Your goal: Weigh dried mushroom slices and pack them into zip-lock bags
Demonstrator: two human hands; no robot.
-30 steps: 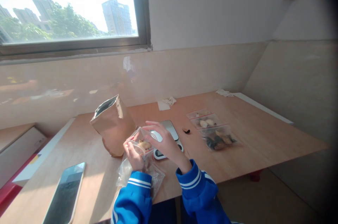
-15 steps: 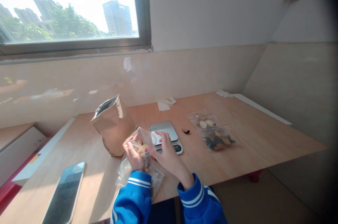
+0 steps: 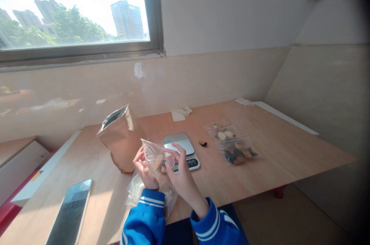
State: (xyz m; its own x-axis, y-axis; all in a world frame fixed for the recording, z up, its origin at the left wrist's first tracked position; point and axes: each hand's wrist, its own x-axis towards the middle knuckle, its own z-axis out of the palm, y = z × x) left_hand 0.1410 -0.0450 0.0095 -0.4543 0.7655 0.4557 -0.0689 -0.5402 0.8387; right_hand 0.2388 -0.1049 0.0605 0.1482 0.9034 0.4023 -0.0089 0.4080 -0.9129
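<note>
My left hand (image 3: 145, 170) is closed on the left side of a clear zip bag (image 3: 152, 151), whose mouth gapes upward. Brown and dark dried pieces (image 3: 158, 164) lie inside it; their exact kind is unclear. On the bag's right edge my right hand (image 3: 180, 172) pinches the plastic between thumb and fingers. Just behind the hands is a white kitchen scale (image 3: 179, 144) with a silver plate, its front partly covered by the right hand. Under my wrists lies more crumpled clear plastic (image 3: 135, 191).
A brown paper bag (image 3: 124, 141) stands open behind my left hand. One dark dried piece (image 3: 203, 143) lies right of the scale. Filled zip bags (image 3: 237, 154) lie farther right. A phone (image 3: 71, 212) rests at the left; crumpled tissue (image 3: 185, 111) is at the back.
My right hand has moved from the bag's opening to grip its right edge. The dried pieces now sit lower inside the bag, whose mouth stands wider.
</note>
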